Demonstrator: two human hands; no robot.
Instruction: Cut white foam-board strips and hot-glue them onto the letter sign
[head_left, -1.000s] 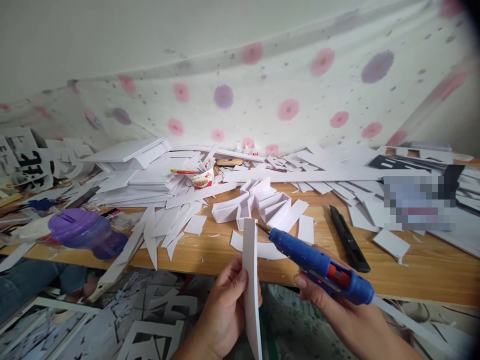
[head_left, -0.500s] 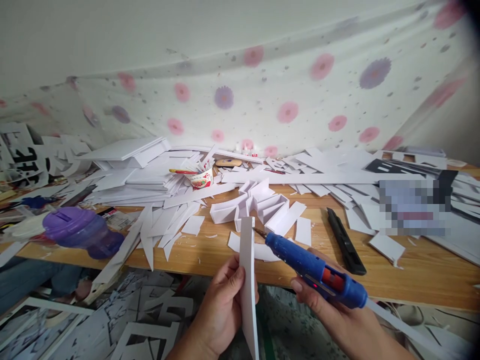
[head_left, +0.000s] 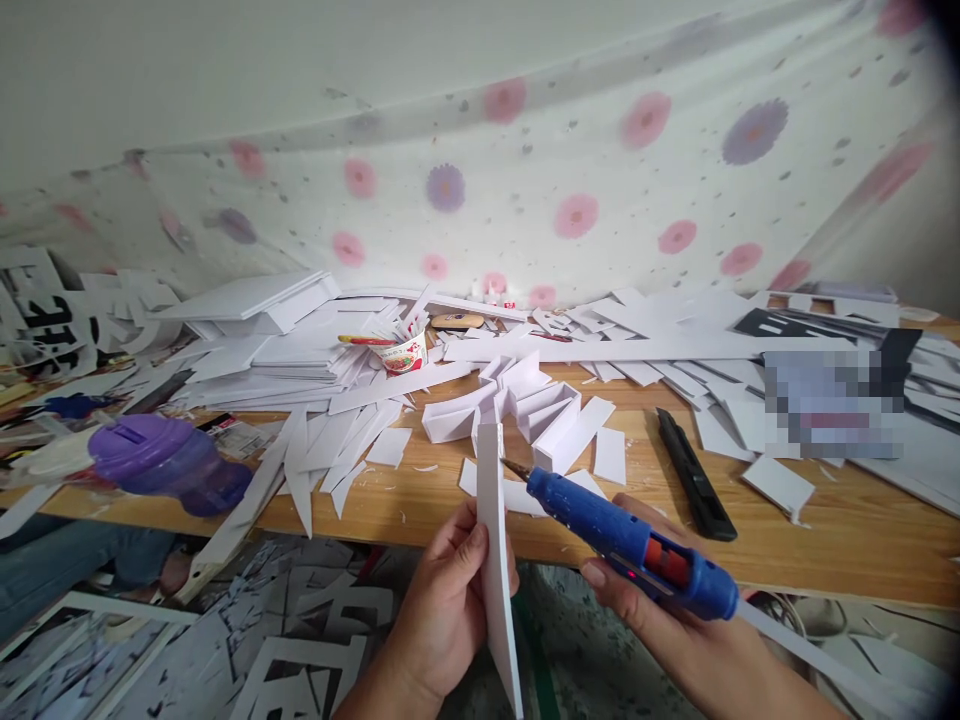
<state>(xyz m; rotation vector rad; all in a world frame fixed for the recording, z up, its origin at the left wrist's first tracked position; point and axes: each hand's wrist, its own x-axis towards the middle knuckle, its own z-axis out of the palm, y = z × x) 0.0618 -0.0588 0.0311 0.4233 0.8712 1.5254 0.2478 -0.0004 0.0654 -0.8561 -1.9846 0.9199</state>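
Note:
My left hand [head_left: 454,590] pinches a long white foam board strip [head_left: 493,560], held upright with its narrow edge turned to the right. My right hand [head_left: 652,610] is wrapped round a blue glue gun [head_left: 626,540] with a red part in its body and a white glue stick at its rear. The gun's metal tip is at the strip's edge, near the top; whether it touches cannot be told. Behind the strip, folded white shapes [head_left: 551,420] stand on the wooden table [head_left: 420,510].
A black cutter [head_left: 694,475] lies to the right. At left stands a purple-lidded cup [head_left: 169,460]. Farther back are a paper tub of scraps [head_left: 403,355] and stacked white boards [head_left: 277,365]. Cut-out scraps lie below the table; a person's leg [head_left: 82,565] shows at lower left.
The strip's top and the glue gun's tip have shifted slightly left in the view. Both hands keep their holds, and the tip sits slightly lower along the strip's edge.

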